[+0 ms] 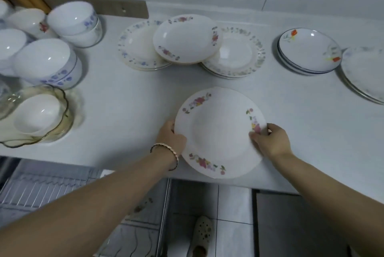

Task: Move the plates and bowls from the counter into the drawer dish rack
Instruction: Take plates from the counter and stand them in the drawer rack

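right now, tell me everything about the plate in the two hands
The flowered plate is round, white and glossy, seemingly ceramic, with a shallow sunken middle and a wide rim bearing three sprays of pink and purple flowers. It faces up at the front of the counter, its near edge past the counter's edge. The left hand grips its left rim and the right hand pinches its right rim. Whether it is lifted off the counter cannot be told.
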`<state>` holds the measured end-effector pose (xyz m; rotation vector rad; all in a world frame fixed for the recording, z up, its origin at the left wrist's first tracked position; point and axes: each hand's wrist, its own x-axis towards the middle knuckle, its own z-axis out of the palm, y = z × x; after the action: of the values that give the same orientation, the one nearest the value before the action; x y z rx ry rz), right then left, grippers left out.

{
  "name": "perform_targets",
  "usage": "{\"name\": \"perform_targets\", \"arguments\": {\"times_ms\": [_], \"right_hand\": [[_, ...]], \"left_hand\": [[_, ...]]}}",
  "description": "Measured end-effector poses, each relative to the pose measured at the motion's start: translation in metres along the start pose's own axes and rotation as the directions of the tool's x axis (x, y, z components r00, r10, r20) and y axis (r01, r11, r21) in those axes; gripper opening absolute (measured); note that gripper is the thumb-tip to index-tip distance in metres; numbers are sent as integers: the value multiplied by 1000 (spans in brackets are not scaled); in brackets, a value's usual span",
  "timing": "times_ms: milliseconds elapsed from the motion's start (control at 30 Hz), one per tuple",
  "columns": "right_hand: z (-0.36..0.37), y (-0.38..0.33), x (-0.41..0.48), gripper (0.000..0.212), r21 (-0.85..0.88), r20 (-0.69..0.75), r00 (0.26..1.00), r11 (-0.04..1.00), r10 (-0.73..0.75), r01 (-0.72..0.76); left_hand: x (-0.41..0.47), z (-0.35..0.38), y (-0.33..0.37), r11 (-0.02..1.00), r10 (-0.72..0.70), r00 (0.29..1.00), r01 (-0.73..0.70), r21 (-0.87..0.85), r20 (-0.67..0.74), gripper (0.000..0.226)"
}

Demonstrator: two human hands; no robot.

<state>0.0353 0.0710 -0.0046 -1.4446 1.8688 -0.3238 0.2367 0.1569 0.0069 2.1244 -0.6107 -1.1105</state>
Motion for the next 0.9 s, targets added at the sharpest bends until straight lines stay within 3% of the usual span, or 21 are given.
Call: {"name": "perform_targets", "arguments": {"times_ms": [233,300,567,700,800,900], "right_hand": [[52,-31,-104,11,49,196,976,995,-92,84],[81,-36,-139,27,31,263,959,995,-103,99],[207,-20,-260,30,-1,521,852,998,54,-63],[263,10,-279,11,-36,531,818,971,219,-237],[300,29,-270,33,-62,465,826,942,319,-329],[328,36,-245,37,-101,357,868,938,345,-331]], "left_hand": [[-39,-115,-60,997,-63,998,63,45,2,44],[-46,-155,-91,991,-97,995,94,94,31,45],[-60,-268,-224,932,-290,953,261,251,85,32],[-43,-267,-275,904,-353,931,312,292,97,51],[-14,-252,-295,892,-338,933,277,356,120,39],[26,-234,-309,871,-331,936,255,420,117,33]]}}
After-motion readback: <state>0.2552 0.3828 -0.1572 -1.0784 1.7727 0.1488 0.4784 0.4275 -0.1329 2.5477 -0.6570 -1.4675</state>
